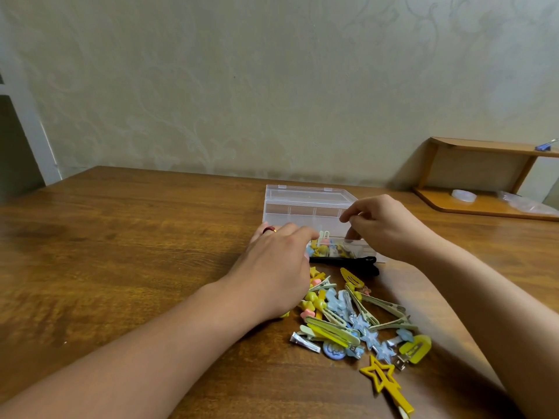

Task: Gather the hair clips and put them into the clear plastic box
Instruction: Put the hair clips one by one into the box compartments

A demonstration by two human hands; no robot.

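Hair clips (357, 325) (light, stiff, slippery) lie heaped on the surface (121, 237) before the clear plastic box (305, 207); we'd pinch their flat bodies. Our left hand (272, 267) seems to pinch one over the box, our right hand (384, 228) curled, seemingly empty.

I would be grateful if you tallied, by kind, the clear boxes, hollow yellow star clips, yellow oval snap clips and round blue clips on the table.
clear plastic box: 1
yellow hollow star-shaped hair clip: 1
yellow oval snap hair clips: 2
round blue hair clip: 1
Total: 5
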